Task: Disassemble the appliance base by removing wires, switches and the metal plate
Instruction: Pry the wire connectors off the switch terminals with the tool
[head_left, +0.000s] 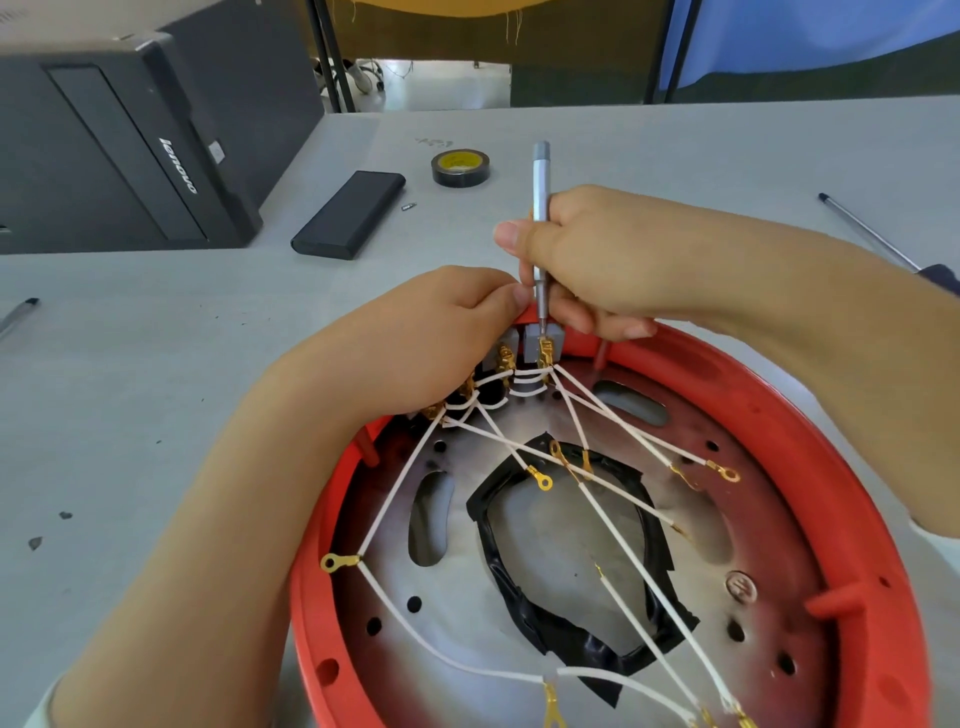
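On the grey desk (156, 364) sits the red base (810, 431), metal plate (467, 613) and switches (535, 345) still fitted, wires (613, 514) partly loose, my left hand (441, 332) steadying it while my right hand (608, 260) grips the screwdriver (540, 171).

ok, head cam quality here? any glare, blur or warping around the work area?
Head view: wide-angle warping bends the table edge and stretches the red base rim; soft, even light, only faint shadows under the left hand and right hand; mild sheen on the metal plate and black tape; the screwdriver and terminals are fairly sharp, the background softer.
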